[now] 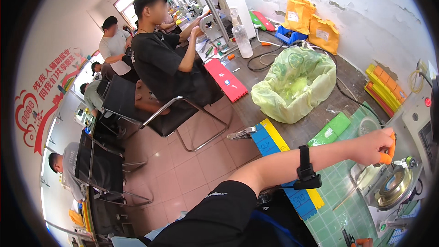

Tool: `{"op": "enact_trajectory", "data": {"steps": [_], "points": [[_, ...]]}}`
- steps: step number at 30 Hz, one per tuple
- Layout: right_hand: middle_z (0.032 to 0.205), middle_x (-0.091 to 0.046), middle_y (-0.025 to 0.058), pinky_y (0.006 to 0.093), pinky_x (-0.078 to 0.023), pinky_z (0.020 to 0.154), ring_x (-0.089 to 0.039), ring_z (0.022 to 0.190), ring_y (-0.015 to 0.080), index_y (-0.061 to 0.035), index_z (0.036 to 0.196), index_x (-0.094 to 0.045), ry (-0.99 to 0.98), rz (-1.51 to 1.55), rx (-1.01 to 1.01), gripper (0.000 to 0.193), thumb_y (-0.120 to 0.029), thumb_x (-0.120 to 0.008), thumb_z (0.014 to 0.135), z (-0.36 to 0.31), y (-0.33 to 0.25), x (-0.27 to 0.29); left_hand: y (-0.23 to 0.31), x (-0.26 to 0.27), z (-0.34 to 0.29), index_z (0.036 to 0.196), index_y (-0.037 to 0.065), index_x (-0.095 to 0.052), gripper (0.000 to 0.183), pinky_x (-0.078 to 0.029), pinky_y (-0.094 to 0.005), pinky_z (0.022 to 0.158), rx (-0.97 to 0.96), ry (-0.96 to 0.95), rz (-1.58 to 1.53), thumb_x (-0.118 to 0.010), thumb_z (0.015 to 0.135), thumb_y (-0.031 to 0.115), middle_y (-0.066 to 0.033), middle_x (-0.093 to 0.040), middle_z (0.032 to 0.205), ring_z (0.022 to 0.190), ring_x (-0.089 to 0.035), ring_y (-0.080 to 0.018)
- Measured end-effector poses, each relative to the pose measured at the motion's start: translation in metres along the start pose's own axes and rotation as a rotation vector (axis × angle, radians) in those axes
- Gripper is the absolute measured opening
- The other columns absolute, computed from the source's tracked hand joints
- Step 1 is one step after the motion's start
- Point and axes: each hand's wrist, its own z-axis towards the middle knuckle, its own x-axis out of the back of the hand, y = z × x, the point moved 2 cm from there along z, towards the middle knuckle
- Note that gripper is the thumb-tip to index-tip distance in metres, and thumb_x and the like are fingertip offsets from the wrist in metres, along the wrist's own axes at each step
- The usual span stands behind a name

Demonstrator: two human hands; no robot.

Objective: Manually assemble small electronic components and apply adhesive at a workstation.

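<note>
My left arm reaches across to the right, with a black strap and small box (307, 174) on the wrist. My left hand (372, 148) is closed around an orange piece (389, 150) whose exact kind I cannot make out. Just below the hand is a bench machine with a shiny metal ring (394, 187) and a small roller. A green cutting mat (334, 206) lies under the forearm. My right hand does not show. At the lower edge, a dark tool (348, 238) lies beside something orange-brown, cut off by the frame.
A bin lined with a pale green bag (292, 84) stands on the bench. Near it are a green packet (330, 129), a clear pump bottle (242, 41), yellow bags (323, 34) and a blue tray (291, 35). A person in black (157, 55) sits at the bench's far left.
</note>
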Motion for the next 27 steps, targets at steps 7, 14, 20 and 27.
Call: {"op": "enact_trajectory", "data": {"steps": [7, 14, 20, 27], "points": [[0.081, -0.062, 0.0082, 0.0276, -0.052, 0.062, -0.059, 0.066, 0.0143, -0.0022, 0.111, -0.056, 0.160, 0.595, -0.047, 0.019, -0.020, -0.057, 0.105, -0.028, -0.009, 0.011, -0.016, -0.002, 0.007, 0.085, 0.005, -0.066, 0.009, -0.048, -0.0343, 0.083, -0.305, 0.019, 0.103, -0.074, 0.081, 0.004, -0.0077, -0.058, 0.100, 0.100, -0.055, -0.0211], [0.091, -0.070, 0.0163, 0.0284, -0.049, 0.066, -0.065, 0.071, 0.0163, 0.0057, 0.113, -0.057, -0.154, 1.508, -0.127, 0.022, 0.000, -0.060, 0.092, 0.001, -0.064, -0.017, -0.007, 0.024, 0.003, 0.092, -0.001, -0.061, 0.004, -0.044, -0.0268, 0.083, -0.122, -0.107, 0.064, -0.064, 0.091, -0.003, -0.0084, -0.054, 0.103, 0.095, -0.055, -0.0158], [0.083, -0.062, 0.0210, 0.0255, -0.032, 0.042, -0.043, 0.047, 0.0131, 0.0069, 0.107, -0.054, -0.594, 1.886, -0.286, 0.052, -0.045, -0.057, 0.100, 0.074, -0.096, -0.043, 0.004, 0.009, -0.004, 0.109, 0.005, -0.064, 0.013, -0.051, -0.0301, 0.094, -0.085, -0.060, -0.011, -0.065, 0.097, 0.011, -0.0168, -0.063, 0.115, 0.115, -0.060, -0.0247], [0.084, -0.050, 0.0057, 0.0210, -0.028, 0.042, -0.037, 0.047, 0.0082, -0.0138, 0.114, -0.046, -0.714, 2.459, -0.199, 0.049, -0.061, -0.048, 0.099, 0.115, -0.115, -0.058, 0.002, 0.008, -0.016, 0.106, 0.004, -0.064, 0.011, -0.050, -0.0292, 0.091, -0.082, 0.000, -0.102, -0.065, 0.096, 0.009, -0.0155, -0.062, 0.113, 0.111, -0.059, -0.0229]]}}
